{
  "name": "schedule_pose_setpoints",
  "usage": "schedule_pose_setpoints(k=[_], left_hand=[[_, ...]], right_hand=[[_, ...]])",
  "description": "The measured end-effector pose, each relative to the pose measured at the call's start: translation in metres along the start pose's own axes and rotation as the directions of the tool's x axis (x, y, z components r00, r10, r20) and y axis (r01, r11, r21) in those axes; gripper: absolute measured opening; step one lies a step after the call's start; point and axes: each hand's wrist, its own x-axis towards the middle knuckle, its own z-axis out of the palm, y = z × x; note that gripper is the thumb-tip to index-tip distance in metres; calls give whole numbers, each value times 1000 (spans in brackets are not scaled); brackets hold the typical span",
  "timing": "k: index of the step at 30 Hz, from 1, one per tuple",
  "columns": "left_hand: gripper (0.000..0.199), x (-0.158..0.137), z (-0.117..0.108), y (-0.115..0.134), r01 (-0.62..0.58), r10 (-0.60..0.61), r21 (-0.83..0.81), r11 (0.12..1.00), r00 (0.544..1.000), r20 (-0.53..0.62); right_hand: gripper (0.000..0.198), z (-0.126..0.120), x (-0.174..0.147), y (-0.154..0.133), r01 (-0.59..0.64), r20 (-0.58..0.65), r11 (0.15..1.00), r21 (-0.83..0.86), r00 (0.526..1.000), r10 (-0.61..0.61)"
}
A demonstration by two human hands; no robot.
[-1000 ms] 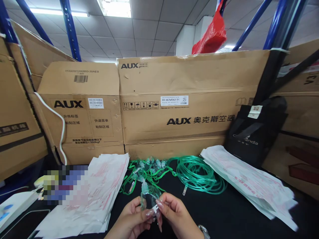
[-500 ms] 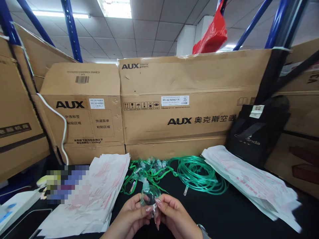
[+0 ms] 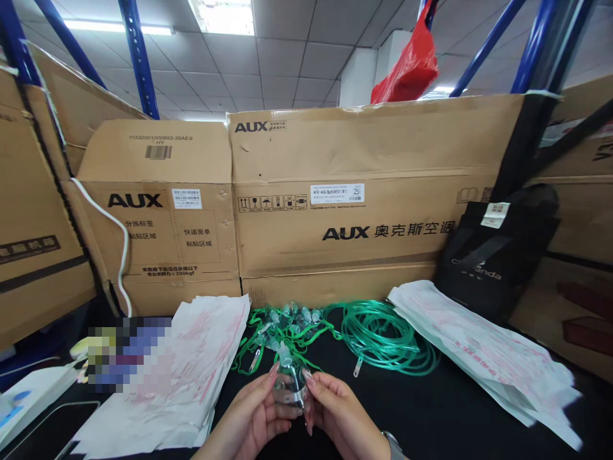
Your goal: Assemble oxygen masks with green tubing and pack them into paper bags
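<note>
A clear oxygen mask point(image 3: 290, 382) with a pale connector at its top is held between both hands, low in the middle of the view. My left hand point(image 3: 256, 409) grips its left side, thumb along the edge and fingers curled beneath. On the right side, my right hand point(image 3: 330, 409) pinches the rim between thumb and fingers. Just beyond the hands lies a pile of clear masks point(image 3: 292, 314) with green elastic straps point(image 3: 299, 335). To the right of that pile rest coils of green transparent tubing point(image 3: 383, 335).
Stacked white printed bags point(image 3: 182, 377) lie on the left, and more white bags point(image 3: 479, 358) lie on the right. Cardboard boxes point(image 3: 373, 255) wall off the back of the black table. A black bag point(image 3: 493, 268) stands at the back right; a phone-like dark object point(image 3: 62, 431) lies front left.
Both thumbs have shifted from the lower middle of the mask up to its two sides. The mask is turned slightly, and its connector has moved a little to the right.
</note>
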Motion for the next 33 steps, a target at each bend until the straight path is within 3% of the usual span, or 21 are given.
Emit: schedule_pose_setpoints(k=[5, 9, 12, 14, 17, 20, 22, 24, 27, 33], left_hand=[[29, -1, 1, 1, 13, -15, -33, 999, 998, -61], [22, 2, -4, -1, -76, 59, -125, 989, 989, -134], [16, 2, -6, 0, -116, 87, -163, 980, 981, -173], [19, 2, -7, 1, -120, 85, -159, 980, 973, -216], [25, 3, -7, 1, -119, 78, -144, 982, 961, -264], [22, 6, -10, 2, -126, 79, -154, 980, 957, -280], [20, 8, -12, 2, -135, 84, -162, 978, 955, -285], [21, 10, -15, 3, -134, 84, -164, 977, 957, -278], [23, 12, -18, 4, -147, 104, -168, 975, 964, -243], [24, 8, -16, 6, -140, 94, -222, 965, 974, -204]], right_hand=[[33, -3, 2, 3, -20, -4, 999, -36, 1000, 19], [36, -5, 6, 10, 33, 29, 968, -249, 999, -27], [41, -9, 9, 8, 82, 26, 880, -468, 997, -79], [38, -15, 11, 0, 177, 11, 714, -677, 973, -230], [20, -27, 18, -14, 345, 206, 217, -913, 850, -485], [33, -37, 35, -23, 351, 413, -217, -911, 791, -452], [34, -40, 48, -24, 330, 468, -369, -869, 791, -394], [26, -40, 62, -26, 352, 496, -395, -849, 789, -363], [17, -33, 75, -38, 381, 498, -340, -860, 772, -395], [30, -12, 69, -87, 323, 291, -67, -944, 720, -630]])
